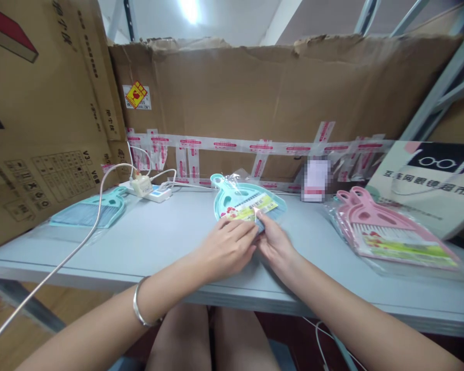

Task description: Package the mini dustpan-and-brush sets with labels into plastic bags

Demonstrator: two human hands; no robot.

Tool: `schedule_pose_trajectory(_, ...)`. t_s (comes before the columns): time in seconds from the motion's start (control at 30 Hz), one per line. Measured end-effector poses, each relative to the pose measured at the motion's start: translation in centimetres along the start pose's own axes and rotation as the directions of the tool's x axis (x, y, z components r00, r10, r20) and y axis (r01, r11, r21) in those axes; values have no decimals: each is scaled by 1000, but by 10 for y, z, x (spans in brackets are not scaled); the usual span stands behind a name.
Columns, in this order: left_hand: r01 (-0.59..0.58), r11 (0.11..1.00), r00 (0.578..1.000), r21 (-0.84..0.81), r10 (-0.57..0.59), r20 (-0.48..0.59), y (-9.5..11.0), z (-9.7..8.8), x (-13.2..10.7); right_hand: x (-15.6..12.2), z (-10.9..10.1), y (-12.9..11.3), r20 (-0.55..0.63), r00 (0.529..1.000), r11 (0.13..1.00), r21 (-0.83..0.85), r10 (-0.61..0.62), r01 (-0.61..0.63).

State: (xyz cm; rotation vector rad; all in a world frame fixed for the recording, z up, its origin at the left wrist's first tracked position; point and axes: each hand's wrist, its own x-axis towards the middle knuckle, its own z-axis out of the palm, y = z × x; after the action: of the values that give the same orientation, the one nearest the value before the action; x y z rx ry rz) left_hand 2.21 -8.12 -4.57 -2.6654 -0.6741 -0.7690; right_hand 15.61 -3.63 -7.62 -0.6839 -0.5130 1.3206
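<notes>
A turquoise dustpan and brush set [232, 195] in clear plastic wrap, with a printed label card across it, is at the middle of the table, its handle pointing away from me. My left hand [232, 242] lies over its near edge, fingers curled onto the label. On the right side, my right hand [274, 237] grips the near corner, thumb on top and fingers underneath. The two hands meet at that corner, and they hide the near part of the set. A silver bangle [138, 304] circles my left wrist.
Wrapped pink dustpan sets [394, 226] lie at the right, before a white printed bag [429, 180]. Another turquoise set [90, 210] lies left. A white cable [93, 221] runs from the plugged-in power strip [158, 193]. Cardboard [255, 93] walls the back; a blurred upright panel [316, 179] leans there.
</notes>
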Motion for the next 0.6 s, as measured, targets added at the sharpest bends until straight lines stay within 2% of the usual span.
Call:
schedule_pose_trajectory(0.07,68,996,992,-63,-74,-106,-1,-5,-8,-5,8,-6,-82,995,997,44,60,-56)
schedule_pose_trajectory(0.1,143,983,968,-111,-162,-192,-3,-8,-11,-8,12,-10,-113,991,996,66,73,-66)
schedule_pose_trajectory(0.13,246,951,914,-185,-292,-281,-6,-11,-13,-11,16,-14,-132,989,995,85,69,-59)
schedule_pose_trajectory(0.17,362,885,824,-293,-451,-342,-10,-13,-14,-13,19,-17,-148,987,993,102,67,-52)
schedule_pose_trajectory(0.2,467,775,710,-427,-616,-341,-15,-15,-13,-15,21,-19,-164,984,992,117,67,-48)
schedule_pose_trajectory(0.23,538,626,604,-565,-753,-260,-21,-16,-11,-16,23,-21,-178,982,991,128,66,-43)
schedule_pose_trajectory(0.27,573,450,533,-685,-840,-107,-26,-16,-8,-18,24,-21,-186,981,990,135,61,-36)
schedule_pose_trajectory(0.3,580,266,505,-770,-859,84,-30,-15,-4,-19,25,-21,-187,981,990,138,54,-29)
schedule_pose_trajectory(0.33,567,92,507,-819,-822,259,-33,-15,0,-20,26,-20,-183,982,990,139,50,-25)
schedule_pose_trajectory(0.37,541,-58,520,-839,-762,387,-35,-14,4,-20,27,-19,-174,984,990,137,49,-25)
schedule_pose_trajectory(0.43,471,-266,518,-841,-688,508,-34,-11,9,-21,30,-16,-154,987,992,128,45,-25)
schedule_pose_trajectory(0.5,436,-361,494,-824,-669,555,-28,-9,9,-22,33,-14,-149,988,993,117,31,-14)
schedule_pose_trajectory(0.53,440,-387,500,-810,-644,579,-24,-9,8,-21,36,-13,-152,988,994,110,28,-11)
schedule_pose_trajectory(0.6,455,-416,541,-788,-573,615,-17,-8,5,-20,40,-12,-156,987,996,87,30,-16)
